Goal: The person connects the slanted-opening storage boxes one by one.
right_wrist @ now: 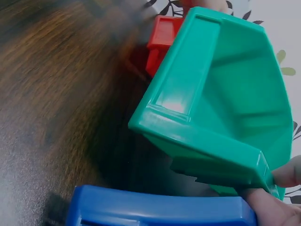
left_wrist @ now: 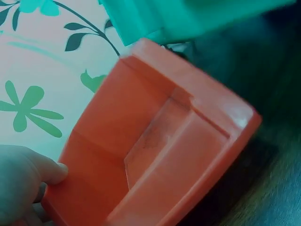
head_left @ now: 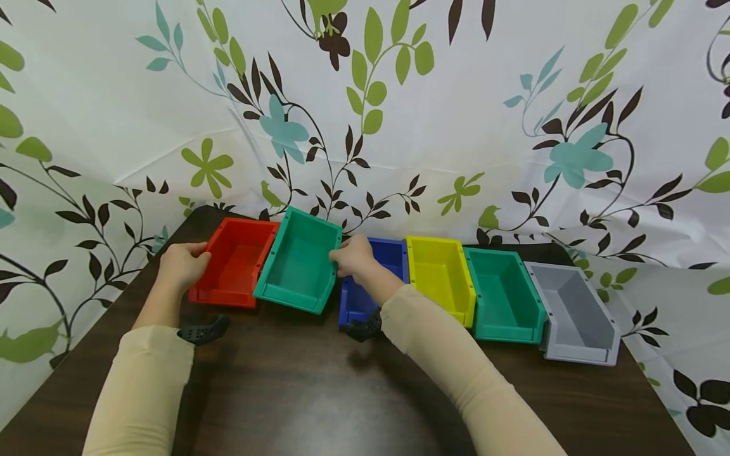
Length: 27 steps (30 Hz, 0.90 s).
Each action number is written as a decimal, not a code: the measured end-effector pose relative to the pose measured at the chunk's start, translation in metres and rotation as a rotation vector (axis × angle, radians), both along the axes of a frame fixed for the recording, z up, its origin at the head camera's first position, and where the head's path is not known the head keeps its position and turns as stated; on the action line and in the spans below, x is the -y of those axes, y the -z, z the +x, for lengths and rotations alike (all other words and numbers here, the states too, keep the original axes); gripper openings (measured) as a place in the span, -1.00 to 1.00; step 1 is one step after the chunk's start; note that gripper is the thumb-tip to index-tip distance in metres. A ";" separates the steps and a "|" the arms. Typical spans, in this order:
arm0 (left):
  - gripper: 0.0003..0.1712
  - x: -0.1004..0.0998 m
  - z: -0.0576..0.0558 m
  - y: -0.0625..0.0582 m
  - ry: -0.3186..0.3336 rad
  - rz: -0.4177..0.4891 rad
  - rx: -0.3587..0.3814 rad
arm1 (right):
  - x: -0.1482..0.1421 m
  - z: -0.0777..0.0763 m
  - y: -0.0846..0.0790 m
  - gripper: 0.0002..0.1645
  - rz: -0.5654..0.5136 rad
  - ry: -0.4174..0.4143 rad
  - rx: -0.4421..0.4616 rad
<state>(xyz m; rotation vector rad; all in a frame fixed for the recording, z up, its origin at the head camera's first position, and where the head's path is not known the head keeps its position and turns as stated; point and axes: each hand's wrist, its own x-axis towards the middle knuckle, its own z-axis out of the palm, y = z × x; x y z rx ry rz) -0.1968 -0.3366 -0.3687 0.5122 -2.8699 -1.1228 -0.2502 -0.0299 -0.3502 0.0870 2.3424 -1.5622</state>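
My left hand (head_left: 185, 263) grips the left wall of a red plastic bin (head_left: 235, 263). In the left wrist view the thumb (left_wrist: 55, 172) lies on the inner side and the fingers are mostly hidden. Next to it, my right hand (head_left: 355, 256) pinches the right rim of a green bin (head_left: 302, 259), thumb and finger on either side of the wall in the right wrist view. This green bin is tilted, its right side raised over the table, its left edge overlapping the red bin's right rim. Both bins look empty inside.
Right of the held bins, a blue bin (head_left: 355, 303), partly behind my right arm, stands in a row with a yellow bin (head_left: 438, 278), another green bin (head_left: 502, 294) and a grey bin (head_left: 573, 310). A leaf-patterned cloth (head_left: 445, 114) hangs behind the dark wooden table (head_left: 308, 392).
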 end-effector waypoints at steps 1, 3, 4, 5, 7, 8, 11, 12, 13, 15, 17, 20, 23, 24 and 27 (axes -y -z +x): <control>-0.44 0.001 0.000 0.000 0.000 0.003 -0.004 | -0.001 0.000 -0.001 -0.51 -0.017 0.002 0.012; -0.44 0.002 -0.001 0.001 0.003 0.009 -0.010 | -0.002 -0.001 -0.001 -0.48 -0.022 0.008 0.027; -0.44 0.002 -0.001 0.001 0.003 0.013 -0.013 | -0.002 -0.002 -0.002 -0.48 -0.017 0.010 0.032; -0.43 0.002 -0.001 0.001 0.004 0.012 -0.016 | -0.002 -0.002 -0.002 -0.48 -0.011 0.014 0.035; -0.43 0.003 -0.001 0.001 0.003 0.013 -0.021 | -0.001 -0.004 -0.003 -0.48 0.001 0.012 0.039; -0.43 0.003 -0.001 0.001 0.006 0.012 -0.024 | -0.001 -0.005 -0.003 -0.49 0.007 0.011 0.040; -0.43 0.002 -0.002 0.001 0.008 0.020 -0.032 | -0.001 -0.007 -0.005 -0.50 0.013 0.008 0.042; -0.43 0.002 -0.001 0.001 0.009 0.025 -0.034 | -0.001 -0.008 -0.005 -0.51 0.015 0.008 0.043; -0.43 0.001 -0.002 0.001 0.008 0.029 -0.034 | -0.001 -0.008 -0.005 -0.53 0.015 0.010 0.044; -0.43 0.001 -0.001 0.002 0.007 0.034 -0.033 | 0.000 -0.009 -0.006 -0.58 0.010 0.014 0.046; -0.43 0.001 0.000 0.002 0.004 0.030 -0.032 | 0.001 -0.010 -0.007 -0.60 0.007 0.017 0.048; -0.42 0.002 0.001 0.003 0.003 0.018 -0.032 | 0.003 -0.011 -0.007 -0.62 0.010 0.011 0.050; -0.42 0.004 0.003 0.004 0.005 0.013 -0.035 | 0.003 -0.012 -0.006 -0.68 0.033 0.000 0.048; -0.42 0.004 0.003 0.005 0.007 0.017 -0.036 | 0.003 -0.012 -0.006 -0.70 0.040 -0.004 0.047; -0.42 0.003 0.005 0.007 0.007 0.031 -0.029 | 0.001 -0.013 -0.005 -0.75 0.061 -0.019 0.037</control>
